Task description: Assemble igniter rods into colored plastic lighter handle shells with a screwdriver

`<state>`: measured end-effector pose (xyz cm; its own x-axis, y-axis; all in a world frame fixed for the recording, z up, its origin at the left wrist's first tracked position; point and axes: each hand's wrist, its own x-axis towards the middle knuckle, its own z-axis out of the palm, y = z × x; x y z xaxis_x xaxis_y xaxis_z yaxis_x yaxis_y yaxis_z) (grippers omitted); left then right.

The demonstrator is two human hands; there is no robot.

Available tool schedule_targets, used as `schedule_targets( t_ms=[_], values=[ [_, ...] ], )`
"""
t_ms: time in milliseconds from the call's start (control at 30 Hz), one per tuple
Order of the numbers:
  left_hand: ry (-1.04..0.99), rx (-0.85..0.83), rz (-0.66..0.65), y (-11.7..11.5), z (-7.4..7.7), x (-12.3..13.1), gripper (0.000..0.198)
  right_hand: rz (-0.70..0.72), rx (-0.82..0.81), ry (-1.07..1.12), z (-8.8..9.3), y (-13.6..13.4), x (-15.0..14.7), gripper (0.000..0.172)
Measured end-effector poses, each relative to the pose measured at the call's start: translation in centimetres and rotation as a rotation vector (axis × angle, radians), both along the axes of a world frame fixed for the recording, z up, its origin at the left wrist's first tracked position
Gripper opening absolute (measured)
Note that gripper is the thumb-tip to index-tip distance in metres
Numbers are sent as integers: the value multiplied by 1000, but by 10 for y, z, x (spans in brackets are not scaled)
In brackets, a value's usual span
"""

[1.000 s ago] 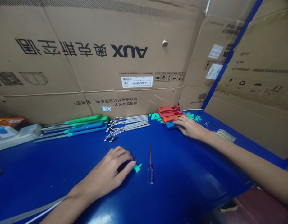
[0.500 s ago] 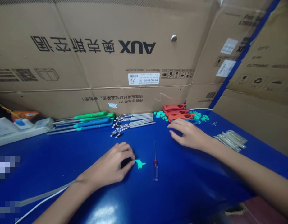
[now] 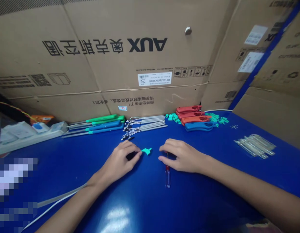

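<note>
My left hand [image 3: 122, 160] rests on the blue bench [image 3: 130, 207] with its fingers curled around something dark. A small teal plastic piece [image 3: 146, 150] sticks out past the fingertips and appears held. My right hand [image 3: 181, 156] arches over a small screwdriver [image 3: 167, 174], hiding most of its thin shaft. The clear handle and red collar show below the fingers. I cannot tell whether the hand touches the screwdriver.
Green and blue long-handled tools [image 3: 96, 124], wired metal rods [image 3: 145, 123], red and blue plastic parts [image 3: 191, 117], teal pieces [image 3: 217, 118] and clear tubes [image 3: 255, 146] lie along the bench. Cardboard boxes [image 3: 116, 58] form the back wall.
My right hand has moved left from the red and blue parts to over the screwdriver. My left hand stays nearly in place with the teal piece, and the view has shifted.
</note>
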<state>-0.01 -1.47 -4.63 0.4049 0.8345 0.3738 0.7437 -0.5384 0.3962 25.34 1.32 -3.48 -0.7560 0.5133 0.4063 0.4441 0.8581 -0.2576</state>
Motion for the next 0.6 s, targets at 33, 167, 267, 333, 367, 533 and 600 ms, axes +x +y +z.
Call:
schedule_targets(
  t_ms=[33, 167, 267, 333, 367, 533, 600],
  values=[
    [-46, 2, -18, -1, 0, 3, 18, 24, 19, 32, -2, -2, -2, 25],
    [-215, 23, -109, -7, -1, 15, 13, 117, 124, 131, -3, -8, -9, 23],
    [-266, 53, -144, -8, -3, 19, 8, 81, 128, 200, -1, -8, -9, 22],
    [-280, 68, -154, -8, -5, 20, 7, 59, 69, 195, -1, -7, -6, 22],
    [-283, 70, -163, -8, -6, 20, 7, 55, 41, 178, -1, -7, -4, 22],
    [-184, 146, -170, -10, -4, 24, 19, 17, 19, 96, 0, -3, -1, 21],
    [-90, 272, -110, -5, 5, 17, 35, -57, 66, 110, 9, 9, 8, 21]
  ],
)
